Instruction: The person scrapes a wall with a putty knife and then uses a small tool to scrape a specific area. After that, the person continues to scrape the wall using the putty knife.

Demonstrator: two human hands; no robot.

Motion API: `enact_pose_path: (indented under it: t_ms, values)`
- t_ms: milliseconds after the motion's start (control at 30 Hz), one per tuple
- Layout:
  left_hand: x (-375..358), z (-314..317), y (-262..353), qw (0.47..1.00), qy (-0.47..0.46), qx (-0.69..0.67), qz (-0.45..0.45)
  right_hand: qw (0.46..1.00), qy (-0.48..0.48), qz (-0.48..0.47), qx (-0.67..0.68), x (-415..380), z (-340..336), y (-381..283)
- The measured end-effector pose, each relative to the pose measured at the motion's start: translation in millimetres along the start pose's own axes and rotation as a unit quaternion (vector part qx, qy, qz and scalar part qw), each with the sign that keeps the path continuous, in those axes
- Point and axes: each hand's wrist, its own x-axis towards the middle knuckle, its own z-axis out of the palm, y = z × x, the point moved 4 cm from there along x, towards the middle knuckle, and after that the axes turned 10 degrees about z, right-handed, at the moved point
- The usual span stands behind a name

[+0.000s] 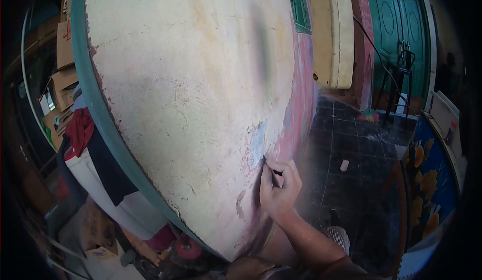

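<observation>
My right hand (281,184) reaches in from the lower right with thumb and fingers pinched together. Between them is a small dark thing, too hidden to name. The fingertips are at the surface of a pale, worn wall (191,94), just below a bluish patch (258,138) where the paint differs. Pink paint (300,94) runs along the wall's right part. Nothing of my left hand shows.
Teal trim (93,92) edges the wall at left, beside cardboard boxes (63,87) and hanging clothes (80,132). On the right are a yellowish case (333,34), a dark stool (398,74), green doors (389,34), dark floor tiles (369,179) and a floral panel (432,179).
</observation>
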Motion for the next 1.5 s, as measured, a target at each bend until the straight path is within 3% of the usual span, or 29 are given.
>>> enact_pose_path:
  t_ms: [33, 100, 167, 600, 700, 800, 1000, 1300, 1400, 1500]
  values:
    - [4, -10, 9, 0.996, 0.088, 0.003, 0.036, 1.000, 0.004, -0.020, 0.001, -1, 1, -2]
    - [-7, 12, -6, 1.000, -0.013, 0.020, -0.010, 0.998, 0.015, -0.060, 0.000, -4, 2, -6]
    - [-11, 16, -10, 0.995, -0.087, 0.011, -0.039, 1.000, 0.004, -0.020, 0.000, 4, 0, -1]
    - [1, 4, -7, 0.992, -0.109, -0.047, -0.045, 1.000, 0.010, -0.011, -0.022, 12, 1, -3]
    - [0, 6, -8, 0.991, -0.115, -0.046, -0.047, 0.999, 0.017, 0.027, 0.035, 15, 5, -11]
    - [2, 4, -7, 0.991, -0.117, -0.047, -0.047, 0.999, 0.023, -0.040, -0.026, 25, 5, -4]
    - [3, -2, -3, 0.990, -0.127, -0.039, -0.051, 0.999, 0.005, 0.031, 0.022, 24, 4, -5]
    - [3, -3, 1, 0.987, -0.144, -0.036, -0.058, 0.991, 0.032, -0.124, -0.034, 4, 6, 7]
    - [3, -2, -3, 0.987, -0.142, -0.041, -0.057, 0.996, 0.042, -0.075, 0.007, 11, 12, 10]
    - [2, -4, -6, 0.988, -0.138, -0.051, -0.053, 0.995, 0.038, -0.097, -0.001, 21, 13, 7]
